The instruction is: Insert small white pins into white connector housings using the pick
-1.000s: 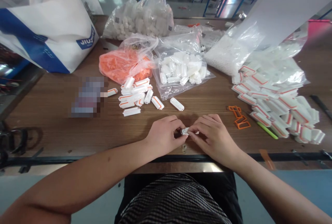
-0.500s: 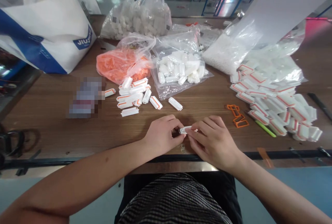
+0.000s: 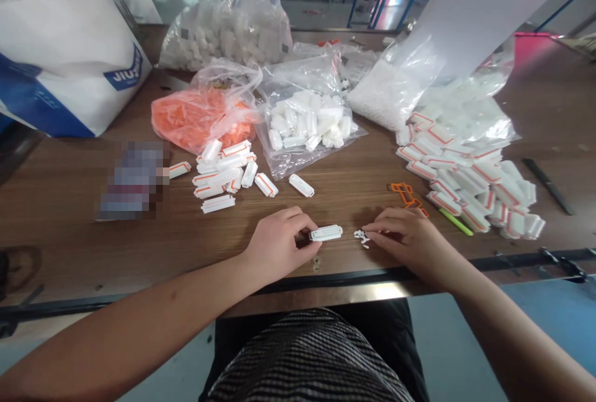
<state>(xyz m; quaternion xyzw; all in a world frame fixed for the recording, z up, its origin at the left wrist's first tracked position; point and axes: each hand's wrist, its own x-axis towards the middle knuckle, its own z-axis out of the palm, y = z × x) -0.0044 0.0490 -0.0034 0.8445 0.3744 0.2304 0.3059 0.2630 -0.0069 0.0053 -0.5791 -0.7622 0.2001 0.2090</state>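
Brown wood-grain tabletop (image 3: 139,253) spreads out beneath and beyond both hands. Between finger and thumb, the left hand (image 3: 279,239) grips one end of a white slotted housing (image 3: 327,233), which sticks out from the fingertips toward the right hand (image 3: 410,237). That right hand has its fingertips at a small scatter of tiny white pieces (image 3: 361,236), just left of it; whether it pinches one, I cannot tell. Orange frames (image 3: 402,191) lie just beyond the right hand's knuckles, with a green pen (image 3: 455,222) to the hand's right. Farther right of that hand is a heap of white parts with orange edging (image 3: 470,182). Directly beyond the left hand lies a lone white part (image 3: 302,185), and farther out to its left is a smaller cluster of white-and-orange parts (image 3: 218,177). Well beyond the left hand sit a bag of orange parts (image 3: 186,118) and a clear bag of white parts (image 3: 302,121).
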